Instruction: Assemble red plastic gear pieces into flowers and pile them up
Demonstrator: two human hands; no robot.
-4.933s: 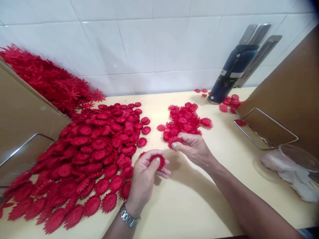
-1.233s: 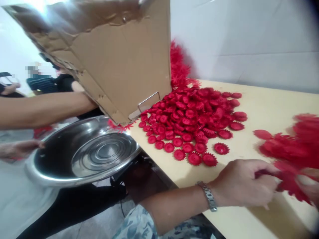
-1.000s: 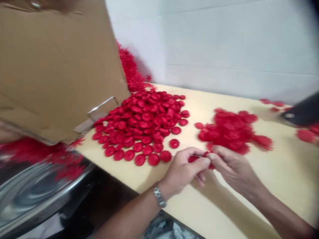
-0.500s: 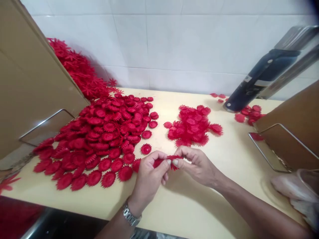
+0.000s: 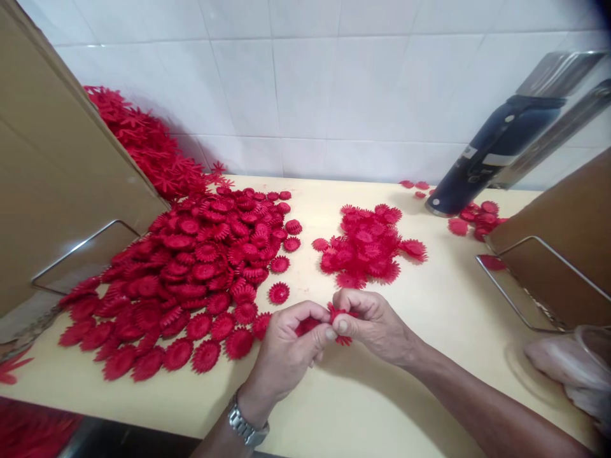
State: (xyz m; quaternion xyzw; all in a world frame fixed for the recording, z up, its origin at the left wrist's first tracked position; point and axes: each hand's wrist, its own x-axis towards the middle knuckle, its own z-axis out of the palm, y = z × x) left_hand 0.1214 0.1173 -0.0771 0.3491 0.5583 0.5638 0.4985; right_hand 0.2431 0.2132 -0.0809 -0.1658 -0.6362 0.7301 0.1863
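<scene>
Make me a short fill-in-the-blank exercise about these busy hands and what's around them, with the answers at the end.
1. The person wears a metal watch on the ____ wrist.
2. Held between the left hand and the right hand is a frilled piece coloured ____.
3. In the picture, the smaller heap lies to the ____ of the larger heap.
4. The wall behind the table is covered with pale, square-cornered ____.

Missing words: left; red; right; tiles.
</scene>
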